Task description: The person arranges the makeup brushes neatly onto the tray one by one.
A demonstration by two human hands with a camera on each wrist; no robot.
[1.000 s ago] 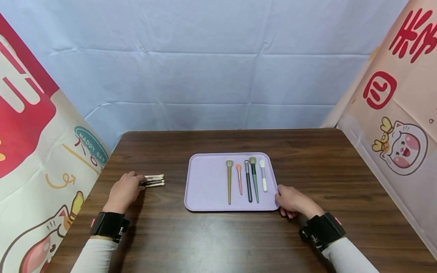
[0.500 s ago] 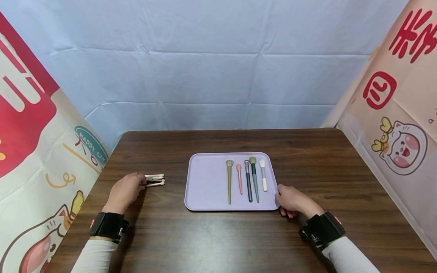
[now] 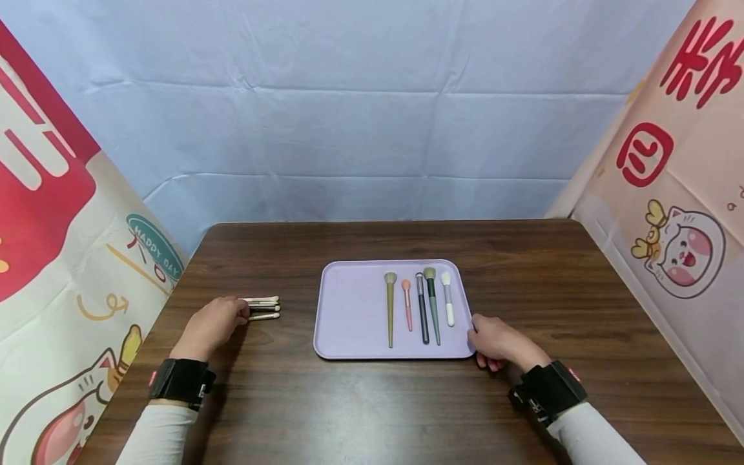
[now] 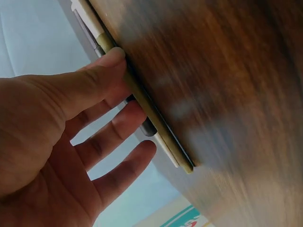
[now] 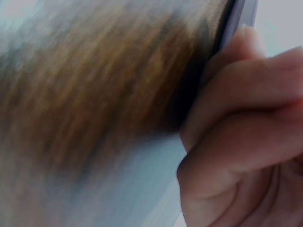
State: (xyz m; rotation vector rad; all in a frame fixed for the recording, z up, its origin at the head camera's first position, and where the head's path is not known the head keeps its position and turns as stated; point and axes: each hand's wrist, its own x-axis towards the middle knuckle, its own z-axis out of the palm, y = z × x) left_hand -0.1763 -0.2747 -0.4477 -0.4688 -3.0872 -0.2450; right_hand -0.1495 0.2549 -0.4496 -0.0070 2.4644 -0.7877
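Note:
My left hand [image 3: 212, 323] is at a small bundle of slim makeup brushes [image 3: 264, 307] with pale tips, lying sideways on the table's left. In the left wrist view the thumb and index finger pinch an olive-handled makeup brush [image 4: 156, 116]; darker and pale handles show behind it, and the other fingers are spread. On the right, my right hand [image 3: 502, 342] grips the lower right edge of a lilac tray [image 3: 349, 310]. The right wrist view has curled fingers [image 5: 236, 146] at the tray's rim [image 5: 248, 12]; the thumb's hold is partly hidden.
On the tray several brushes lie side by side: an olive one [image 3: 390, 313], a short pink one [image 3: 408, 307], a dark one [image 3: 422, 310], a green one [image 3: 433, 310] and a white one [image 3: 448, 300]. A pale blue cloth [image 3: 372, 129] hangs behind the wooden table [image 3: 372, 407].
The left hand has shifted slightly, and the nearest brush of the bundle now lies a little apart from the others, toward me. The right hand and tray stay in place.

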